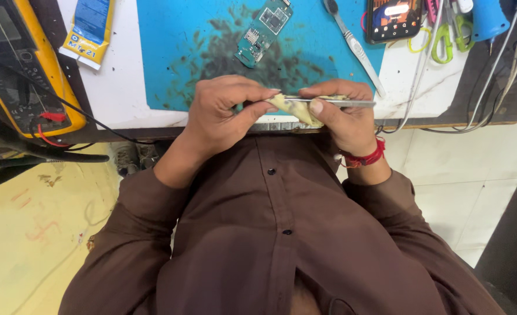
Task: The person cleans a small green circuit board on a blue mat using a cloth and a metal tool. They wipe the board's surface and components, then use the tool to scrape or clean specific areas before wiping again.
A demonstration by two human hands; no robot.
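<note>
Both my hands are held together at the near edge of the table, above my brown shirt. My right hand (343, 116), with a red thread at the wrist, grips metal tweezers (343, 102) that lie level and point left. A crumpled yellowish cloth (296, 109) is folded around the tweezers' front part. My left hand (226, 111) pinches that cloth at the tweezer tips between thumb and forefinger. A small green circuit board (262, 32) lies apart on the blue mat (171, 52), beyond my hands.
On the white tabletop (118, 87) are a toothbrush (355, 46), a phone with a lit screen (393, 18), green-handled scissors (445, 38) and white cables (503, 58) to the right. At left are a yellow multimeter (19, 64) with leads and a blue-yellow tube (89, 32).
</note>
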